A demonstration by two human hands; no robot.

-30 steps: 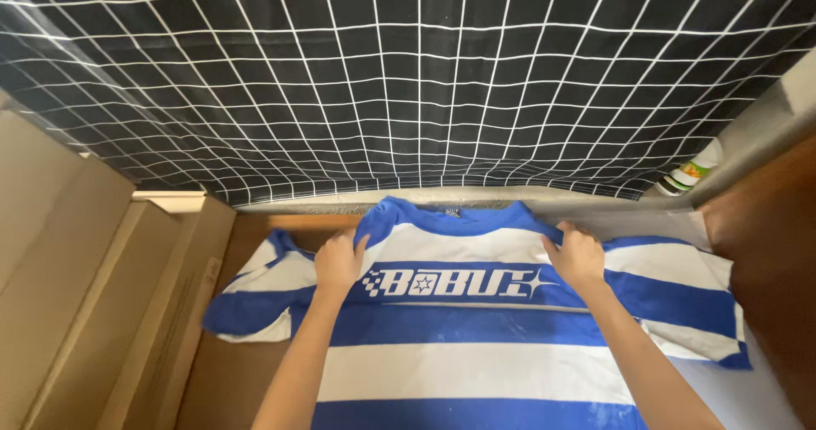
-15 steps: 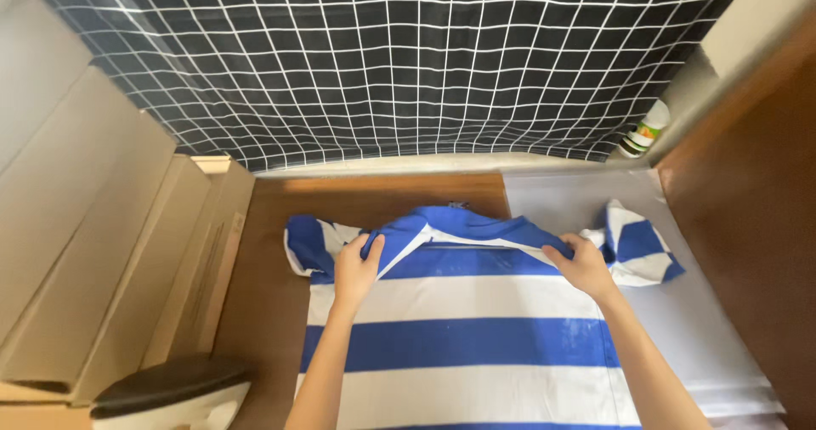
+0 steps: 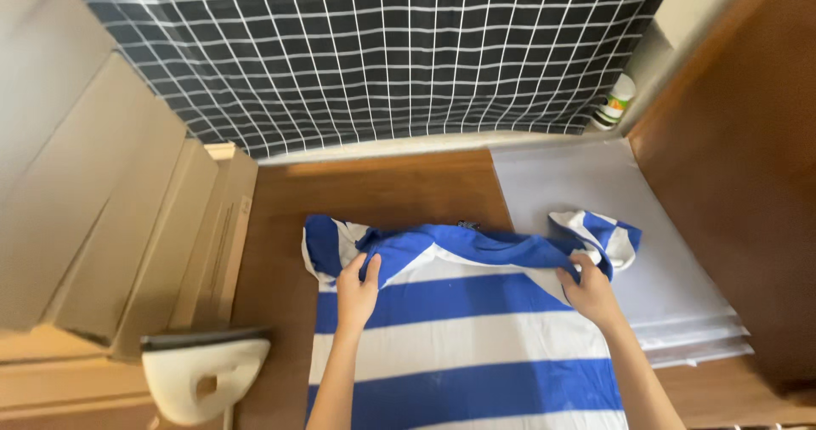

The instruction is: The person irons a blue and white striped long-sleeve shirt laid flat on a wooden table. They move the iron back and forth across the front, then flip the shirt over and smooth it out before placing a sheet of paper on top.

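Nearest the camera, one blue-and-white striped shirt (image 3: 463,345) lies flat on the wooden counter (image 3: 382,188), its collar end pointing away from the person. The left hand (image 3: 357,290) pinches the blue shoulder edge on its side, fingers closed on the cloth; the right hand (image 3: 591,292) grips the same folded edge at the other shoulder, also closed on the fabric. To do this fold well, I judge both hands should keep the edge taut and level between them, so the stripes stay parallel and the loose sleeve (image 3: 603,236) on the right does not bunch under the body of the shirt. One white iron (image 3: 200,375) rests at the near left, just beside the shirt's lower left side. To the right lies one stack of pale sheets (image 3: 612,192), the sleeve lapping over it. Further left stand several cardboard boxes (image 3: 144,226); their exact number is hard to tell. Farthest off hang one black checked cloth (image 3: 382,48) and one small white-and-green container (image 3: 614,105) in the corner.
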